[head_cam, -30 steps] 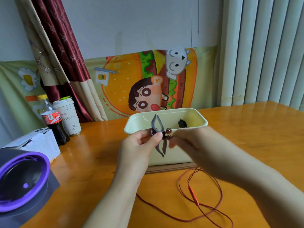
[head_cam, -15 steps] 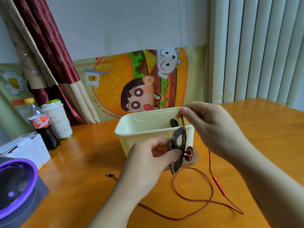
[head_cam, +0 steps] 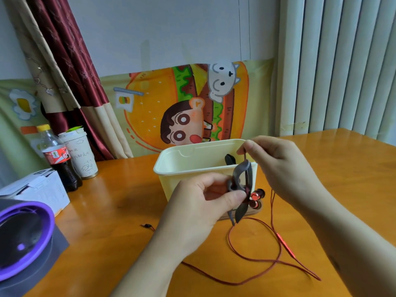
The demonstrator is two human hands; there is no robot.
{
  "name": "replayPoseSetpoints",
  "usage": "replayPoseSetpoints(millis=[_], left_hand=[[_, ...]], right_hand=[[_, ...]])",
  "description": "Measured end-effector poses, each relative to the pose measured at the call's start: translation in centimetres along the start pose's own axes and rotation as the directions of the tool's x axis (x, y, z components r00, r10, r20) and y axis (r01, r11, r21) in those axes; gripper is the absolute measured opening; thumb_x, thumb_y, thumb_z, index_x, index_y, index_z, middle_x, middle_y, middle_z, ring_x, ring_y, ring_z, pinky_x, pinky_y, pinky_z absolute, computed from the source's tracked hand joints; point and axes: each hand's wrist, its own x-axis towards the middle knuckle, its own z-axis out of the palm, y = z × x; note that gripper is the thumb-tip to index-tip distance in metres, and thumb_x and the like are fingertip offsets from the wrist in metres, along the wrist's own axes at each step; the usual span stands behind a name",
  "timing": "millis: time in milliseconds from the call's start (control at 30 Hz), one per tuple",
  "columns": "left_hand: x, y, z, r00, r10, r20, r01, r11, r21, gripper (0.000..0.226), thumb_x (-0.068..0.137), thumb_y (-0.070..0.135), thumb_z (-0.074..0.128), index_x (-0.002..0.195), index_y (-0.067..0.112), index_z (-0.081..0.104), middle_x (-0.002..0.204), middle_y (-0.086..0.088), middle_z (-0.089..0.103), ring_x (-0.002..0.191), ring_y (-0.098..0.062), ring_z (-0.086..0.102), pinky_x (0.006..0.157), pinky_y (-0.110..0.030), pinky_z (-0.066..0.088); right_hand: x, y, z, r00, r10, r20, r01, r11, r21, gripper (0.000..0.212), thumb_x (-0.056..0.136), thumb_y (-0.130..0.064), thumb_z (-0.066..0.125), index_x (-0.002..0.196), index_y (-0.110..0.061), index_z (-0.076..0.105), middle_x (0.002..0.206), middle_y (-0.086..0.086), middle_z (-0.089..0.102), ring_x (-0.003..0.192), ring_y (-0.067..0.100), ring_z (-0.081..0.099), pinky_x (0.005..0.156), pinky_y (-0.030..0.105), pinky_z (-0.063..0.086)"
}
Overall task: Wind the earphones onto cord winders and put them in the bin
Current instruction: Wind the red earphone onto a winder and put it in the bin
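Red earphone cord (head_cam: 257, 260) lay in loose loops on the orange table (head_cam: 107, 221). Left hand (head_cam: 205, 202) pinched the grey cord winder (head_cam: 242, 181) at its middle, with the red earbuds (head_cam: 256, 195) against its side. Right hand (head_cam: 278, 166) pinched the cord just above the winder's tip. Cream bin (head_cam: 192, 166) stood just behind.
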Motion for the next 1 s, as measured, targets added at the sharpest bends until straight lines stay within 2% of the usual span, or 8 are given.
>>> replayPoseSetpoints(millis=[133,200,267,400,533,667,833,1000], left_hand=[[0.5,-0.2,-1.0,0.998,-0.034,-0.046,0.023,0.976,-0.215,0.031,0.070,0.030,0.068,0.100,0.023,0.074,0.097,0.005,0.076,0.094,-0.007,0.070,0.084,-0.022,0.054],[0.9,-0.6,-1.7,0.991,-0.119,-0.062,0.086,0.918,-0.387,0.031,0.071,0.024,0.067,0.101,0.018,0.075,0.099,-0.003,0.076,0.092,-0.013,0.071,0.074,-0.020,0.055],[1.1,-1.0,-2.2,0.978,-0.194,-0.071,0.127,0.836,-0.534,0.029,0.073,0.020,0.065,0.099,0.014,0.075,0.097,-0.008,0.076,0.085,-0.015,0.071,0.064,-0.018,0.054],[1.5,-1.5,-2.3,0.948,-0.273,-0.163,0.107,0.758,-0.643,0.030,0.072,0.020,0.065,0.100,0.012,0.073,0.093,-0.008,0.075,0.076,-0.011,0.069,0.061,-0.018,0.055],[1.5,-2.1,-2.3,0.921,-0.306,-0.242,0.117,0.808,-0.577,0.028,0.070,0.028,0.068,0.096,0.019,0.075,0.090,-0.002,0.074,0.079,-0.009,0.064,0.067,-0.021,0.048],[1.5,-2.9,-2.4,0.912,-0.302,-0.279,0.145,0.871,-0.469,0.026,0.067,0.038,0.071,0.088,0.026,0.078,0.092,0.001,0.076,0.090,-0.012,0.064,0.072,-0.025,0.043],[1.5,-3.8,-1.8,0.926,-0.212,-0.312,0.149,0.966,-0.213,0.010,0.084,0.029,0.071,0.094,0.030,0.073,0.090,0.007,0.076,0.089,-0.011,0.070,0.076,-0.025,0.050],[1.3,-3.2,-0.9,0.975,-0.158,-0.153,0.155,0.987,-0.032,0.017,0.087,0.026,0.069,0.102,0.035,0.073,0.091,0.015,0.075,0.086,-0.007,0.070,0.082,-0.031,0.058]], right_hand=[[-0.4,1.6,2.0,0.963,0.138,0.230,-0.142,0.990,0.004,0.029,0.097,-0.030,0.048,0.088,-0.014,0.071,0.079,0.013,0.068,0.076,0.029,0.060,0.073,0.047,0.048],[-1.0,1.7,2.9,0.948,0.142,0.287,-0.142,0.990,-0.019,0.029,0.098,-0.030,0.046,0.086,-0.017,0.069,0.069,0.006,0.062,0.062,0.019,0.053,0.060,0.037,0.044],[-1.5,1.7,3.8,0.945,0.109,0.309,-0.099,0.994,-0.046,0.028,0.099,-0.033,0.044,0.086,-0.025,0.069,0.070,0.001,0.063,0.063,0.014,0.054,0.061,0.033,0.044],[-2.4,1.2,4.8,0.916,0.029,0.400,0.035,0.987,-0.154,0.026,0.100,-0.031,0.043,0.089,-0.027,0.066,0.061,-0.004,0.053,0.056,0.011,0.047,0.055,0.028,0.039],[-2.9,0.1,4.9,0.879,-0.048,0.474,0.202,0.939,-0.278,0.027,0.101,-0.034,0.040,0.105,-0.026,0.066,0.068,-0.009,0.056,0.061,0.009,0.050,0.057,0.022,0.041],[-2.8,-0.4,4.1,0.851,-0.062,0.521,0.282,0.892,-0.354,0.029,0.101,-0.036,0.039,0.106,-0.025,0.065,0.091,-0.007,0.066,0.080,0.008,0.059,0.072,0.025,0.051],[-2.4,-1.9,2.6,0.834,-0.092,0.543,0.310,0.894,-0.323,0.028,0.101,-0.033,0.041,0.097,-0.025,0.067,0.084,-0.009,0.064,0.074,0.009,0.057,0.066,0.027,0.049],[-0.7,-2.0,-0.1,0.946,-0.119,0.300,0.203,0.942,-0.268,0.027,0.094,-0.032,0.046,0.083,-0.019,0.066,0.068,-0.003,0.060,0.066,0.011,0.054,0.057,0.029,0.044]])
